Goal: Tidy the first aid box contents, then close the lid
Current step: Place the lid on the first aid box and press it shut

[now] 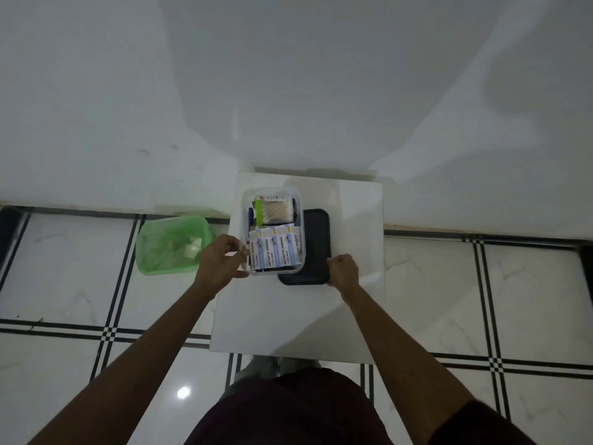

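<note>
A clear plastic first aid box [246, 200] stands open on a small white table [353, 252]. Inside it, several antiseptic bandage packets [275, 248] stand in a row at the near end, with a pack of cotton swabs [276, 213] behind them. The dark lid [316, 239] lies flat on the table, right of the box and partly under it. My left hand [221, 261] touches the box's near left corner, fingers curled on its rim. My right hand [343, 271] is closed on the lid's near right corner.
A green plastic bin [160, 252] with white scraps inside sits on the tiled floor left of the table. A white wall rises right behind the table. My legs stand at the table's near edge.
</note>
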Action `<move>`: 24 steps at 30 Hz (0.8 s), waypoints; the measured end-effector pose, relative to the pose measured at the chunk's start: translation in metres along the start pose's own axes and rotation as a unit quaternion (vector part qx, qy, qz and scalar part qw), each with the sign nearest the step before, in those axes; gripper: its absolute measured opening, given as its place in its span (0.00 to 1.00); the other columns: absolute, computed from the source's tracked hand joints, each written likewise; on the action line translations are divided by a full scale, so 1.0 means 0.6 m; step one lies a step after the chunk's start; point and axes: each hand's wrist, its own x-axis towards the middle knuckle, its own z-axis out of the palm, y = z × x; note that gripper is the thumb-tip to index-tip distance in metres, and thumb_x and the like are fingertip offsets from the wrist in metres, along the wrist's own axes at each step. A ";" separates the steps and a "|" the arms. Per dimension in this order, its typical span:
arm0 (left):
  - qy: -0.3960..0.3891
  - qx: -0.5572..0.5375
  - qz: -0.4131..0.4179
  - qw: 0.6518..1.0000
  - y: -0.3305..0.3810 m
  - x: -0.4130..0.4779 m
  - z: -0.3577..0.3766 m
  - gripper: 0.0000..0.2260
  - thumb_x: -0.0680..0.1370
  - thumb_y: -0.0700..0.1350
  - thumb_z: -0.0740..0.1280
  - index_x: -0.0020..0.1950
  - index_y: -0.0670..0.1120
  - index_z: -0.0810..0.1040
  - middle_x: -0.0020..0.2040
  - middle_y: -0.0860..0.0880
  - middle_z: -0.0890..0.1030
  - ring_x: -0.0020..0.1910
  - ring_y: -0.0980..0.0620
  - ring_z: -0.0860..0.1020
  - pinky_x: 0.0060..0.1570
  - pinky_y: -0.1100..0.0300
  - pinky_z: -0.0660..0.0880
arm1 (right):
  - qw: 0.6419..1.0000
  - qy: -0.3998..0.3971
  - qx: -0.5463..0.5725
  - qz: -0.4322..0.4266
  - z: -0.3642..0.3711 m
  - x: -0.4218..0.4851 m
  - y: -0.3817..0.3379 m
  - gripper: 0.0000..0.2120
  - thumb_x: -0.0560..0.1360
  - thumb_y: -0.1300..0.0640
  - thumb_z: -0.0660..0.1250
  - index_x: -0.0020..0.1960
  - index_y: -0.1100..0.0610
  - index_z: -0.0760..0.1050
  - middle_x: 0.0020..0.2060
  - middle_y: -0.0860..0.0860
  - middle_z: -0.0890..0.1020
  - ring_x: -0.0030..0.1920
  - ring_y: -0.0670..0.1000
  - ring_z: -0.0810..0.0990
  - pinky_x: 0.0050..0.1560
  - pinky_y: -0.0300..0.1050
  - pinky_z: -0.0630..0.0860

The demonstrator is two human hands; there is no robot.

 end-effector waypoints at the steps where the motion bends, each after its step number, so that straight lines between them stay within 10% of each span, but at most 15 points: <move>1: 0.001 -0.002 0.002 1.000 0.002 0.000 0.003 0.05 0.74 0.33 0.67 0.44 0.40 0.72 0.52 0.37 0.79 0.50 0.41 0.81 0.30 0.51 0.82 | 0.999 -0.001 0.032 0.014 -0.018 -0.007 -0.005 0.08 0.77 0.59 0.63 0.51 0.65 0.72 0.50 0.61 0.78 0.49 0.59 0.79 0.47 0.60 0.82; 8: -0.023 -0.007 0.007 1.000 0.004 0.007 0.044 0.07 0.74 0.34 0.68 0.41 0.43 0.73 0.50 0.34 0.78 0.45 0.42 0.80 0.29 0.52 0.82 | 0.996 -0.002 0.031 -0.080 -0.113 -0.083 -0.071 0.14 0.76 0.58 0.65 0.60 0.61 0.73 0.52 0.57 0.79 0.53 0.57 0.78 0.48 0.48 0.79; 14: -0.054 0.017 0.013 0.998 -0.008 0.016 0.069 0.07 0.74 0.36 0.70 0.46 0.36 0.73 0.50 0.37 0.80 0.44 0.44 0.80 0.27 0.57 0.81 | 0.958 0.115 -0.067 -0.254 -0.083 -0.150 -0.135 0.10 0.76 0.60 0.62 0.56 0.59 0.76 0.35 0.51 0.79 0.31 0.46 0.77 0.26 0.29 0.69; 24: -0.020 0.074 0.024 0.997 -0.007 0.019 0.054 0.09 0.76 0.46 0.69 0.54 0.45 0.80 0.46 0.42 0.83 0.46 0.43 0.82 0.45 0.48 0.82 | 0.846 0.164 -0.320 -0.394 0.064 -0.146 -0.102 0.14 0.75 0.50 0.66 0.53 0.60 0.76 0.43 0.57 0.83 0.44 0.57 0.81 0.51 0.57 0.79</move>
